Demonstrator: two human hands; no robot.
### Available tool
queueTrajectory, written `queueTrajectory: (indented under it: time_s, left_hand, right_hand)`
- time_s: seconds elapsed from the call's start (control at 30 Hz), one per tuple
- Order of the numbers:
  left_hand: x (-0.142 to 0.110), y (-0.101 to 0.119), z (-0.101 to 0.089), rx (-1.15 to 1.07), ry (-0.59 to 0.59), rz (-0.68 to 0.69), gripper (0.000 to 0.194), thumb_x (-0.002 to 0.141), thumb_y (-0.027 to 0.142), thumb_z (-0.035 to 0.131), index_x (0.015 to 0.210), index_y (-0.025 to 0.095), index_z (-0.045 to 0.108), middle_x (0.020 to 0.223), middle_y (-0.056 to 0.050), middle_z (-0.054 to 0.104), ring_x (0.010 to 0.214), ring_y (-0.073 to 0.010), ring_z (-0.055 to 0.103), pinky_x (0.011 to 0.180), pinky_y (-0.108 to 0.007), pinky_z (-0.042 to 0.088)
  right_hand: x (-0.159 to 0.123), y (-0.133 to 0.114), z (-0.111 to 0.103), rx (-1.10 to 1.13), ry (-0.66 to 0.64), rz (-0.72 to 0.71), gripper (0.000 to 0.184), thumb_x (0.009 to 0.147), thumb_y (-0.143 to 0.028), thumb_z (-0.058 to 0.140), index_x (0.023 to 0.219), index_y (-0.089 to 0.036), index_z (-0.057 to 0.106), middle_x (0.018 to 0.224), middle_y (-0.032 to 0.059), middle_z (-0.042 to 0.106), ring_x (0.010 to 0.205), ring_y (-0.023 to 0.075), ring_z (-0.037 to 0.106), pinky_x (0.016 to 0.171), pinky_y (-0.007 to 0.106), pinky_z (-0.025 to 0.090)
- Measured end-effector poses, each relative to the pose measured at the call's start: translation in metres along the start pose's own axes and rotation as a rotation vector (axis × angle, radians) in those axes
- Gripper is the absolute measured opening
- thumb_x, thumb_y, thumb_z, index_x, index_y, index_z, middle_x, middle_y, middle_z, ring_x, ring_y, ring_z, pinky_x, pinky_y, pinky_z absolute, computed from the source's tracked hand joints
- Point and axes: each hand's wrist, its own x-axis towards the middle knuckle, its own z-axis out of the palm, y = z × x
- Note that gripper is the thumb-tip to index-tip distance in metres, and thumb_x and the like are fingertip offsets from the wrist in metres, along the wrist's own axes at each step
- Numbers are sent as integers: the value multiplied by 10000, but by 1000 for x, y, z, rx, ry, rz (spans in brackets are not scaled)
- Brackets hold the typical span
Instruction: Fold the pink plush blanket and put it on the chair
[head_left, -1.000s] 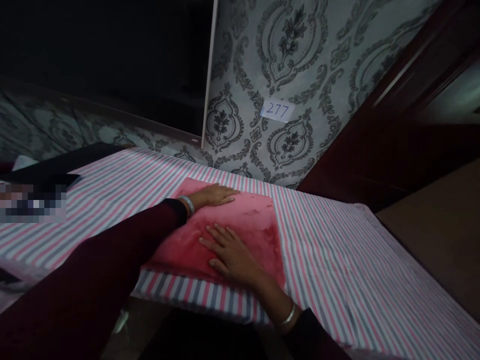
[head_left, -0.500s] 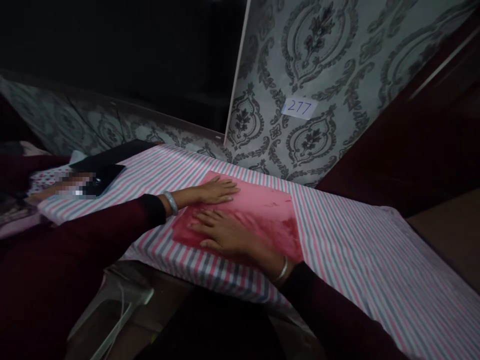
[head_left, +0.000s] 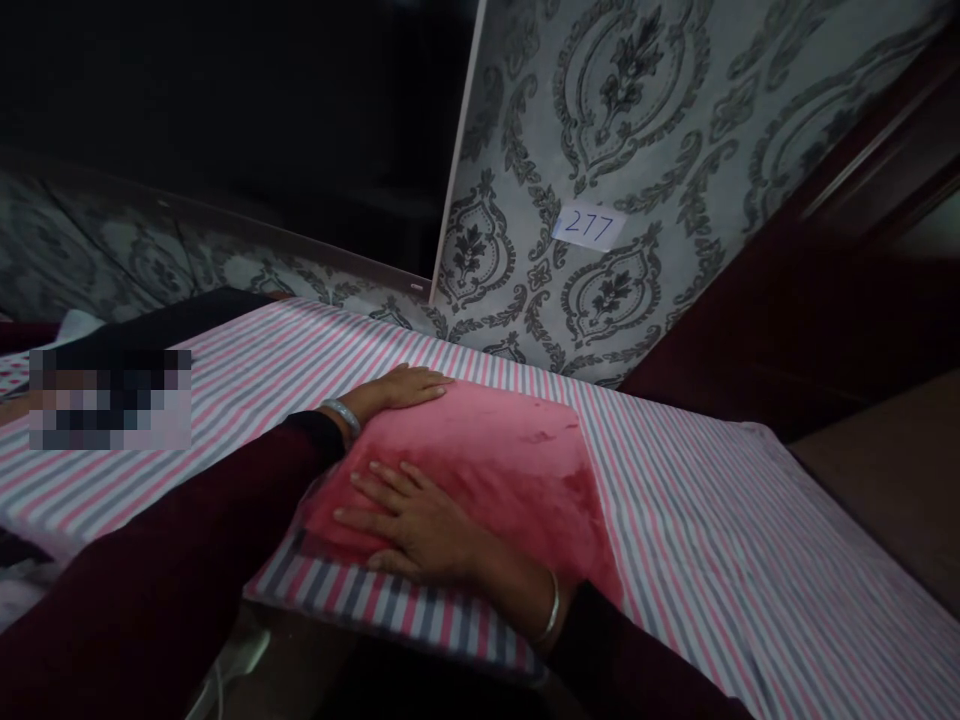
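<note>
A pink-and-red velvety piece of cloth [head_left: 517,430] lies spread flat on a striped tablecloth [head_left: 697,500]. Its far part looks lighter pink, its near part darker red. My left hand [head_left: 409,386] rests on the cloth's far left corner, fingers stretched out flat and pointing right. Nearer to me, my right hand [head_left: 424,525] presses flat on the darker left part, fingers spread. Neither hand grips anything. Whether the cloth is a folded garment I cannot tell.
A large dark screen [head_left: 225,120] stands behind the table against patterned wallpaper [head_left: 630,90]. A paper marked 277 [head_left: 589,225] is stuck to the wall. At the left, a person's hand [head_left: 22,405] shows beside a blurred patch. Dark wood panelling [head_left: 750,310] rises at the right.
My right hand has slid toward me and slightly left over the cloth. My left hand has shifted left to the far corner. The cloth's near left part now reaches closer to me.
</note>
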Motion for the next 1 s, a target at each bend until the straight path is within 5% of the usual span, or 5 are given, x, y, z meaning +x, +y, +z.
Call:
queueTrajectory:
  time_s: [0.17,0.33,0.53,0.8,1.0]
  left_hand:
    - [7,-10,-2,59,30,-136,666,1034,572,167,1548,263,457,1638,-50,421,1529,-214,335,1259,-401,216]
    - [5,8,-18,260,114,-261,558,1038,411,242,1374,184,625,1452,-166,608,1425,-333,467,1222,-663,126]
    - [-1,75,-33,334,224,24,573,1035,437,325,1504,168,513,1609,-180,433,1514,-333,350,1248,-566,167]
    - [29,202,28,127,-125,440,555,1063,511,301,1598,372,354,1705,-2,277,1594,-241,160,1279,-519,90]
    - [41,214,76,201,14,417,597,1038,482,396,1595,268,379,1686,-110,300,1578,-342,194,1231,-689,63]
  right_hand:
    - [-1,1,1,5,34,5,563,1090,-523,359,1596,-276,368,1710,32,252,1597,172,91,1309,439,131]
    - [4,-4,0,-77,67,20,551,1081,-522,408,1581,-290,393,1689,-13,307,1586,161,145,1301,403,147]
    - [-21,-23,-33,-117,111,123,511,1055,-496,498,1516,-274,501,1608,-27,460,1528,178,319,1284,339,196]
    - [-140,-11,-34,-115,134,526,430,1066,-408,482,1445,-244,600,1485,72,589,1386,266,486,1213,494,331]
    - [-162,-7,11,-163,135,621,576,1055,-459,485,1604,-347,352,1669,27,351,1529,321,281,1220,622,246]
